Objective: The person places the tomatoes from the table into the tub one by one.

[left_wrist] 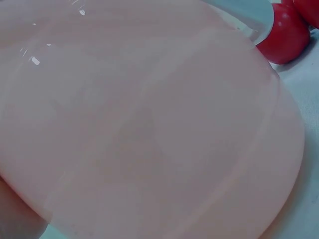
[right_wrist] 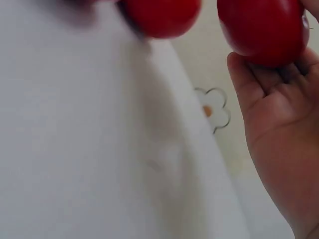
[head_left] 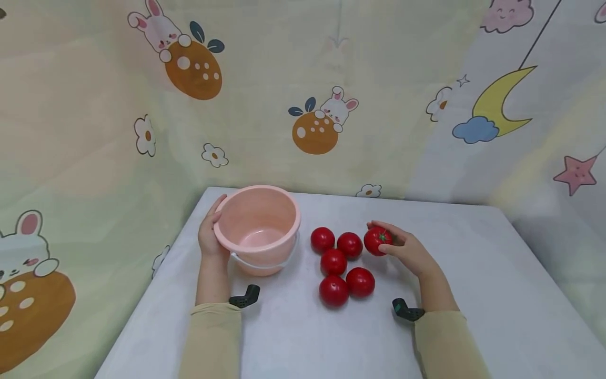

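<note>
A pink bucket [head_left: 258,252] with a white handle stands on the left half of the table. My left hand [head_left: 211,234] grips its left side near the rim, and the bucket's smooth wall [left_wrist: 149,124] fills most of the left wrist view. My right hand [head_left: 409,252] holds a red tomato [head_left: 377,240] with a green stem mark between thumb and fingers. The right wrist view shows that tomato [right_wrist: 266,30] above the palm. Several more red tomatoes [head_left: 333,262] lie close together between the bucket and my right hand.
The white-covered table [head_left: 293,337] runs back to a printed curtain [head_left: 265,126] behind it and at both sides. A black wrist camera [head_left: 245,296] sits on the left wrist, another camera [head_left: 407,310] on the right.
</note>
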Tool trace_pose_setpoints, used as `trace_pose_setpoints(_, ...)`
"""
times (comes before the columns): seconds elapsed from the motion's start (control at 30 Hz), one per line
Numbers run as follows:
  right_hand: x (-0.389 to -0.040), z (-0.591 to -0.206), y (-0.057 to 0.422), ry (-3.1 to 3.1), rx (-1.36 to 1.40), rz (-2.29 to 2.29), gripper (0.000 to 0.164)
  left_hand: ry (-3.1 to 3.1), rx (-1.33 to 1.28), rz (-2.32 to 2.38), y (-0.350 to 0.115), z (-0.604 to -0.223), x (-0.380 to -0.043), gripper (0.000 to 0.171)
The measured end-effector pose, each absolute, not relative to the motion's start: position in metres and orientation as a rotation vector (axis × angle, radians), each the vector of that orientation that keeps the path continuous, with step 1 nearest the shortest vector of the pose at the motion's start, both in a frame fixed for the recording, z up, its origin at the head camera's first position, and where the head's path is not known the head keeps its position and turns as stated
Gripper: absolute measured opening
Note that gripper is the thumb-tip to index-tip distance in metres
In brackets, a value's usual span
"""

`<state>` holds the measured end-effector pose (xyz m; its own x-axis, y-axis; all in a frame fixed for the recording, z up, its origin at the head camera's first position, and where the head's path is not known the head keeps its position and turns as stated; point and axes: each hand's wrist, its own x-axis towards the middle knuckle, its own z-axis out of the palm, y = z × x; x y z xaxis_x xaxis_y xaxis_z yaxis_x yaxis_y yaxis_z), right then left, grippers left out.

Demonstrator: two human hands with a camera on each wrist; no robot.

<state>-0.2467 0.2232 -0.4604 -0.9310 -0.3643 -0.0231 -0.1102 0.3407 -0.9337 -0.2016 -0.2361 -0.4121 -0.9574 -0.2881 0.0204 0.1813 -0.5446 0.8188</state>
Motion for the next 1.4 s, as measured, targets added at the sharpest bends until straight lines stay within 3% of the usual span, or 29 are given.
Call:
trace_pose_setpoints(0.3, -0.272, -0.374, 0.179, 2.245, -0.776, -1.733, 0.064, -1.332, 0.174, -2.528, -0.238, -0.412, -0.201, 0.050)
trace_pose_setpoints(0.57, -0.294, -0.330, 0.125, 2.083, -0.966, -1.717, 0.065, -1.344, 0.161, -2.527, -0.236, -0.412, -0.199, 0.051)
trace_pose_setpoints(1.0, -0.316, -0.292, 0.010, 1.891, -1.142, -1.285, 0.058, -1.365, 0.204, -2.503, -0.234, -0.415, -0.197, 0.049)
trace_pose_setpoints(1.4, -0.314, -0.298, -0.077, 1.941, -0.978, -0.718, 0.052, -1.426, 0.252, -2.490, -0.233, -0.416, -0.193, 0.043)
